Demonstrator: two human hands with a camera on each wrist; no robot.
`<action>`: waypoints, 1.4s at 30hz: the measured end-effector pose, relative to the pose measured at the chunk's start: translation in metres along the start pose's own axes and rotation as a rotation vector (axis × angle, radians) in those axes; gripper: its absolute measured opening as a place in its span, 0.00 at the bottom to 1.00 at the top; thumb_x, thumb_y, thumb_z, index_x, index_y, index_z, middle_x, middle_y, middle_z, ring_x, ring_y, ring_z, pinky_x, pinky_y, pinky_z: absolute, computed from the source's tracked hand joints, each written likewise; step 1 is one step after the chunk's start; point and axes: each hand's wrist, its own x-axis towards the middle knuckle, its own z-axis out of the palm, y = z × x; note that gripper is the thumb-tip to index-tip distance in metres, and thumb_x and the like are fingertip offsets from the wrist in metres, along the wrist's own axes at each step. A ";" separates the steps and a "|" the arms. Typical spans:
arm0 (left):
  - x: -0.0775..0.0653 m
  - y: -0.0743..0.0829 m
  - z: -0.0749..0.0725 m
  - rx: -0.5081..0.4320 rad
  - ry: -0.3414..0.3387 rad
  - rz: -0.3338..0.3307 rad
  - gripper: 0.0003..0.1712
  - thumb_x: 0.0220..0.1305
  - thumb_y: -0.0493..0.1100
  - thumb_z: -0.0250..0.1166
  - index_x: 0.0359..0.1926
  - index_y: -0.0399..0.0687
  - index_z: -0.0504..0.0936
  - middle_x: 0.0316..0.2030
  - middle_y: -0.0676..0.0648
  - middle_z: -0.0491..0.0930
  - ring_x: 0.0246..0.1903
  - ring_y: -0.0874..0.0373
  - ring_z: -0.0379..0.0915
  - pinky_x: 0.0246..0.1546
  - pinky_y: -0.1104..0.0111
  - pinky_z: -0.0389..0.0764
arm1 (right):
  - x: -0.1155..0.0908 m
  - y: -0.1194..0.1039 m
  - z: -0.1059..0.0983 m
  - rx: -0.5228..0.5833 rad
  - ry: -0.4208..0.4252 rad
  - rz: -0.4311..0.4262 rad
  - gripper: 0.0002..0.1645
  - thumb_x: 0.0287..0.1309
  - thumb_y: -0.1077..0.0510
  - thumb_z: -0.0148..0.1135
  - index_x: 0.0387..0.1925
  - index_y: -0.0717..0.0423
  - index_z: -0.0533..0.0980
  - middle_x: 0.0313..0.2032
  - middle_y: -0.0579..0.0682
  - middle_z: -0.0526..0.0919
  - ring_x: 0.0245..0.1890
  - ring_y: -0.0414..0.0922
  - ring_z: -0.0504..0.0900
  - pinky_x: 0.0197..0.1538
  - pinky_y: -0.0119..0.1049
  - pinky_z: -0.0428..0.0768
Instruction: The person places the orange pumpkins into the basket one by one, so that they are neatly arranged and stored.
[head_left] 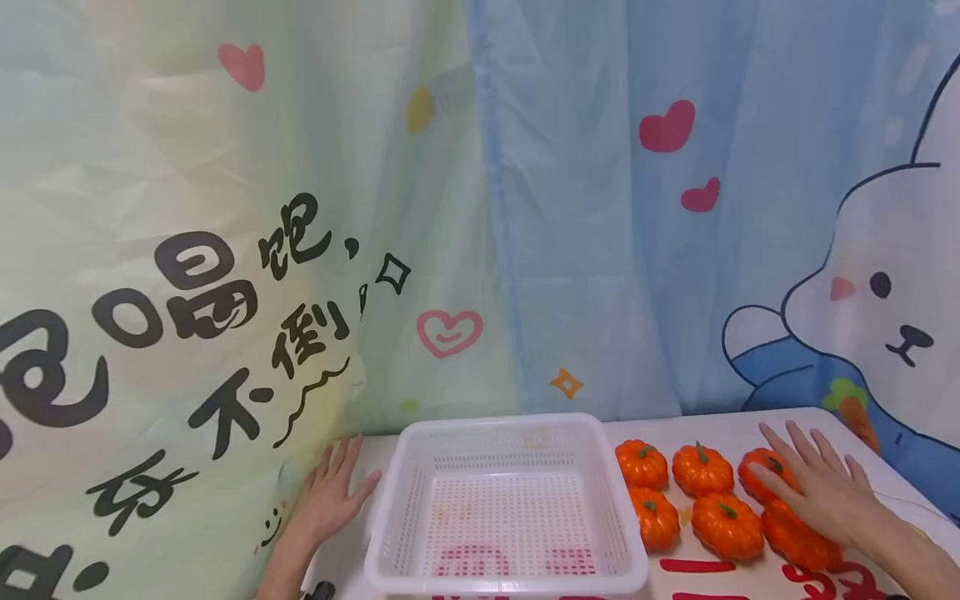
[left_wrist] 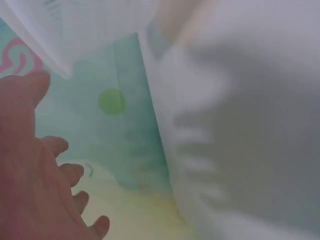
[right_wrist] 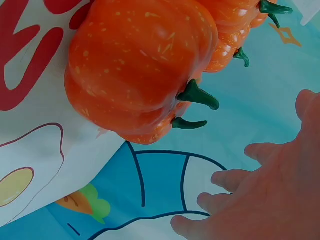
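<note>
Several small orange pumpkins with green stems, among them a front-middle pumpkin [head_left: 727, 527], stand in two rows on the right of the table. Over the two rightmost ones my right hand [head_left: 821, 483] is spread, fingers extended; in the right wrist view a large pumpkin [right_wrist: 140, 65] lies beyond the fingertips, with a gap between. A white plastic basket [head_left: 506, 575] with a perforated floor sits left of the pumpkins, with nothing in it. Beside its left wall my left hand [head_left: 330, 496] is held with fingers spread, holding nothing. Whether either palm touches the table is unclear.
A white table [head_left: 795, 421] with red printed marks carries everything. Behind it hangs a printed curtain [head_left: 570, 250] with hearts, lettering and a white cartoon animal. A small black object [head_left: 322, 590] shows at the lower left edge.
</note>
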 end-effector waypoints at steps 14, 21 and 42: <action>0.010 0.034 0.005 -0.400 -0.060 -0.034 0.35 0.70 0.60 0.60 0.69 0.43 0.71 0.64 0.36 0.76 0.65 0.35 0.70 0.62 0.39 0.73 | 0.000 0.008 -0.008 0.012 -0.005 -0.008 0.55 0.70 0.32 0.48 0.78 0.62 0.39 0.72 0.80 0.43 0.68 0.82 0.43 0.57 0.86 0.47; 0.010 0.044 0.005 -0.418 -0.075 -0.005 0.30 0.68 0.54 0.65 0.64 0.41 0.76 0.58 0.36 0.80 0.60 0.34 0.75 0.59 0.41 0.76 | -0.008 0.014 -0.013 0.176 -0.071 0.050 0.59 0.69 0.35 0.54 0.76 0.70 0.39 0.67 0.84 0.48 0.62 0.81 0.54 0.49 0.79 0.68; 0.012 0.039 0.009 -0.422 -0.101 -0.030 0.31 0.68 0.55 0.65 0.65 0.44 0.76 0.58 0.39 0.81 0.60 0.37 0.76 0.58 0.43 0.78 | -0.040 0.050 0.008 0.376 -0.119 0.162 0.63 0.63 0.39 0.63 0.75 0.73 0.38 0.68 0.82 0.47 0.63 0.78 0.53 0.56 0.76 0.69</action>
